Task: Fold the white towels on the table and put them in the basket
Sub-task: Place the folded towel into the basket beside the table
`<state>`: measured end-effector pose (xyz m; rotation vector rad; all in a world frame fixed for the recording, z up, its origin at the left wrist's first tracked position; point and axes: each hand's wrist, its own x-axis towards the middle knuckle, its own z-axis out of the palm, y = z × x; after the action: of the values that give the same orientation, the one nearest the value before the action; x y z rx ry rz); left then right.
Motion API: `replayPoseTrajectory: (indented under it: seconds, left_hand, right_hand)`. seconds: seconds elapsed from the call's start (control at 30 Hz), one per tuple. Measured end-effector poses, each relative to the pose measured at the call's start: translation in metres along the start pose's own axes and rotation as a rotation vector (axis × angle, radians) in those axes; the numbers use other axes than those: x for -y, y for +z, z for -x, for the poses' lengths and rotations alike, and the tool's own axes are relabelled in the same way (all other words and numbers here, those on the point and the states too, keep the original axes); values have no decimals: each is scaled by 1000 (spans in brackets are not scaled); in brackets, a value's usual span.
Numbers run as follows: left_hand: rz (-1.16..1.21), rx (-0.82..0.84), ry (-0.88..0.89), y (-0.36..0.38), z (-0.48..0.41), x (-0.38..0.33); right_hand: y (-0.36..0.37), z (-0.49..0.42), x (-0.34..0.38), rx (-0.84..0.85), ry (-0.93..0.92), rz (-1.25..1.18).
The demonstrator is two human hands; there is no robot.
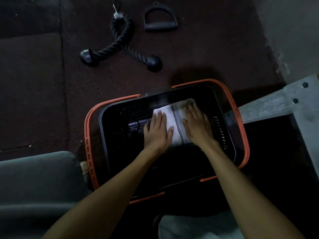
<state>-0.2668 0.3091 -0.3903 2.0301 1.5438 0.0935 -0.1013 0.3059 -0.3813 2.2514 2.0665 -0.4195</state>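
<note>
Flooring of dark maroon rubber mats (207,49), seamed at left, beneath all else. Black perforated plastic basket with orange handles (105,144), centre, on that flooring, handles down along the rim. Grey padded cushion (34,178), lower left, just beside the basket. Grey bolted metal beam (269,104), right edge, near the basket's right corner. Black braided rope attachment with two ball ends (120,44), on the flooring, well beyond the basket. Crumpled white cloth (189,226), bottom edge, partly cut off. Folded white towel with a black checked stripe (170,118), inside the basket, toward its far right part. Black D-shaped handle with a tubular bar (160,19), just right of the rope. Left grip (158,130) released, palm down, fingers straight, flat on the towel's left half. Right grip (196,125) likewise released, flat on the right half, across the stripe. Small dark object (136,126) in the basket, left of the towel, too dim to identify.
</note>
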Motion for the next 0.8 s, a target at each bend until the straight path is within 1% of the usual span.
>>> replayPoseTrajectory:
  seconds: [0.03,0.1,0.2,0.33,0.4,0.43,0.5,0.57,0.7,0.8]
  left_hand:
    - [-45,19,6,3,-2,3]
    - [-125,23,25,6,-6,9]
    - [-176,34,55,5,-11,14]
    - [-146,115,53,-6,-19,11]
    - [-128,92,72,-10,-14,9]
    - [-116,72,77,-10,-10,8]
    - [-110,101,54,-11,-4,6]
    - [-100,125,17,-18,0,3]
    - [-172,-61,123,-67,15,-23]
    - [-235,-20,175,-114,41,-46]
  right_hand:
    - [4,-3,-3,50,-2,-4]
    - [7,-6,-3,67,-10,-45]
    - [10,-11,-4,116,53,-119]
    - [5,-15,-6,133,34,-113]
    - [0,-12,-6,156,19,-81]
    - [-2,-8,-6,131,7,-73]
    - [-12,3,-2,40,-23,-90]
    - [-25,14,2,7,3,-157]
    - [-72,41,19,6,78,-182]
    - [-120,74,29,-5,116,-186]
